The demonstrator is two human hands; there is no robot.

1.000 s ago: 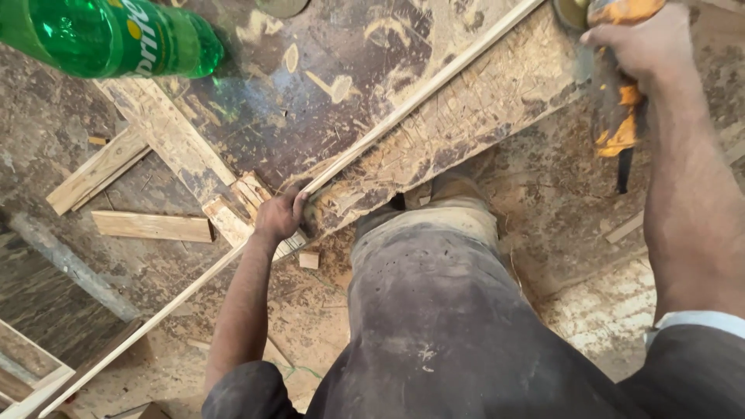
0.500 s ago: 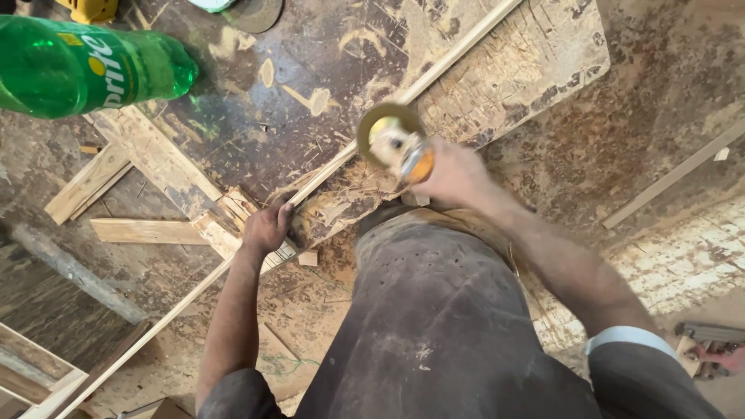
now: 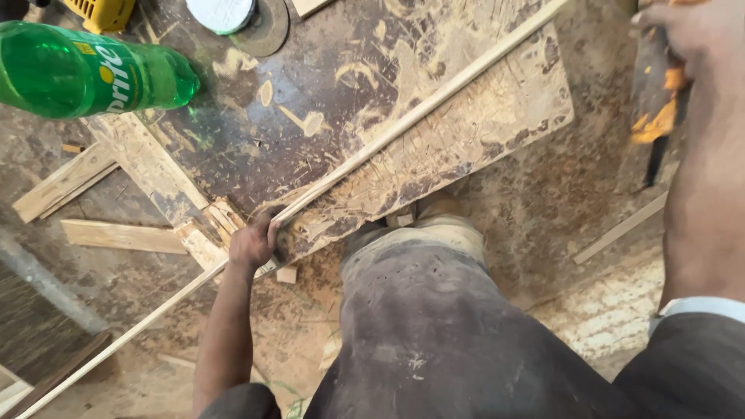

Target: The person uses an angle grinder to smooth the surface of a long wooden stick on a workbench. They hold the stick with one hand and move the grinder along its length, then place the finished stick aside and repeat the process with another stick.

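Note:
My left hand [image 3: 252, 242] grips a long thin wooden strip [image 3: 434, 97] where it lies along the near edge of a dusty plywood board [image 3: 466, 136] on a dark worktop [image 3: 310, 85]. My right hand [image 3: 683, 35] is raised at the top right, shut on an orange and black power tool [image 3: 656, 109] that hangs blurred below it, well away from the board. My knee in dusty grey trousers [image 3: 423, 310] fills the middle, and my shoe [image 3: 434, 213] sits under the board's edge.
A green plastic bottle [image 3: 85, 70] lies at the top left beside a yellow tool [image 3: 105, 12], a white round lid [image 3: 221, 12] and a grinding disc [image 3: 268, 31]. Wood offcuts [image 3: 124, 237] and sawdust cover the floor on the left.
Half a second ago my right hand held the tool down at the board close to my left hand; it has since swung up to the top right. My left hand kept its grip.

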